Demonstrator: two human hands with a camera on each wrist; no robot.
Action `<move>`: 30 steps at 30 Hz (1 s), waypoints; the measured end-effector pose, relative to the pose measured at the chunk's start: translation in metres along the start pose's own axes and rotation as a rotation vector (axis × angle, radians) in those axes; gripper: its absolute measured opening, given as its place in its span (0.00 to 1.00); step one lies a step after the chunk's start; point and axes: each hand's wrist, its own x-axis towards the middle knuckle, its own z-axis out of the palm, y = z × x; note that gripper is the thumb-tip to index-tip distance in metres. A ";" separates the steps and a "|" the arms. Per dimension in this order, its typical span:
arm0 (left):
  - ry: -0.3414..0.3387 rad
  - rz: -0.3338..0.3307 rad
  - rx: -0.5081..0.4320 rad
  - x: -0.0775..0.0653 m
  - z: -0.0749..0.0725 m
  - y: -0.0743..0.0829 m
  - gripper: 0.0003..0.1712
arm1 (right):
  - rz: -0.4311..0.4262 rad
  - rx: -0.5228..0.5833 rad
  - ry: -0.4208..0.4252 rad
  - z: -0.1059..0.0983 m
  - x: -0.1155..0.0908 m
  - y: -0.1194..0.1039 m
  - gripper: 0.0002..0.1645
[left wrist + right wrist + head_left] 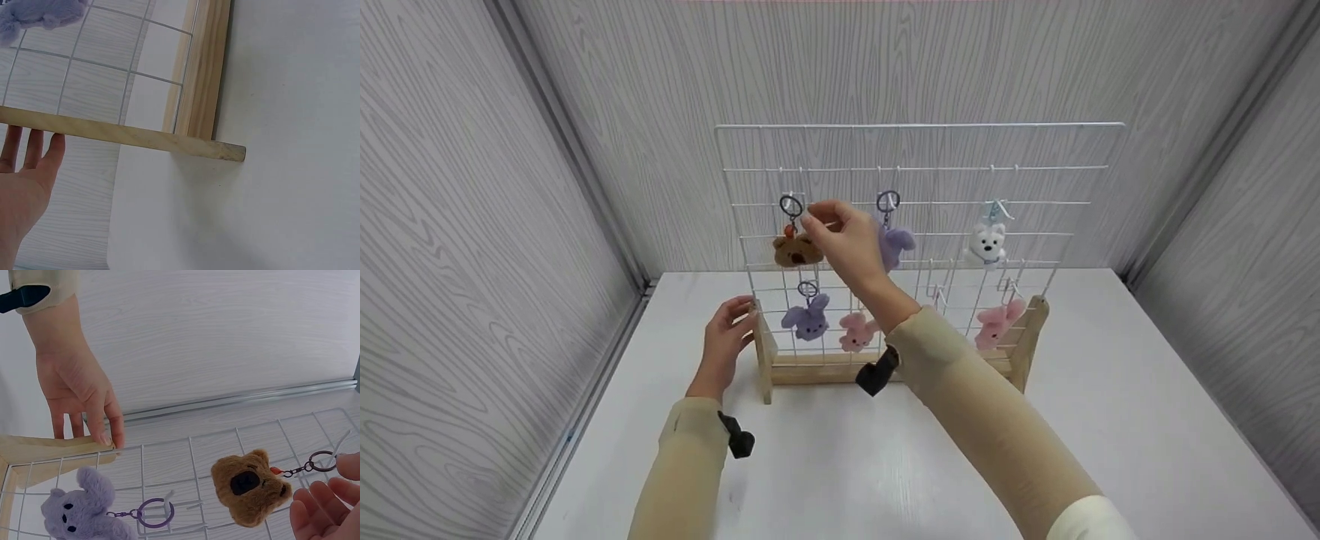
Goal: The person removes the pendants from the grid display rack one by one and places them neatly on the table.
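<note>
Bear (801, 253), right of the left hand (725, 337), whose straight grip touches the rack (765, 352), hangs at that rack's upper left, long axis vertical, ring (782, 206) up, face outward. Just right, the right hand's (847, 236) grip is parted beside the ring.

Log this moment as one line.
left hand: touching wooden stand | right hand: beside brown plush | brown plush: in front of wire grid | lilac plush: hanging below

Brown plush bear keychain (797, 253), dark ring (781, 205) around a hook (341, 441) on white wire rack (919, 125)
</note>
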 end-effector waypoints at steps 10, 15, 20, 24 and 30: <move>-0.026 -0.017 -0.026 -0.006 0.004 0.010 0.22 | 0.039 -0.027 -0.038 0.005 0.011 0.006 0.10; -0.013 0.000 -0.012 -0.006 0.003 0.007 0.22 | 0.055 -0.019 -0.036 0.009 0.015 0.002 0.09; 0.001 0.018 -0.010 0.001 0.001 -0.002 0.21 | 0.065 -0.024 -0.033 0.010 0.017 -0.001 0.07; 0.007 0.012 -0.007 0.002 0.001 -0.003 0.21 | 0.071 0.016 -0.041 0.009 0.015 -0.002 0.07; 0.018 0.018 -0.003 0.002 0.001 -0.003 0.20 | 0.087 0.106 -0.063 0.008 0.012 -0.006 0.06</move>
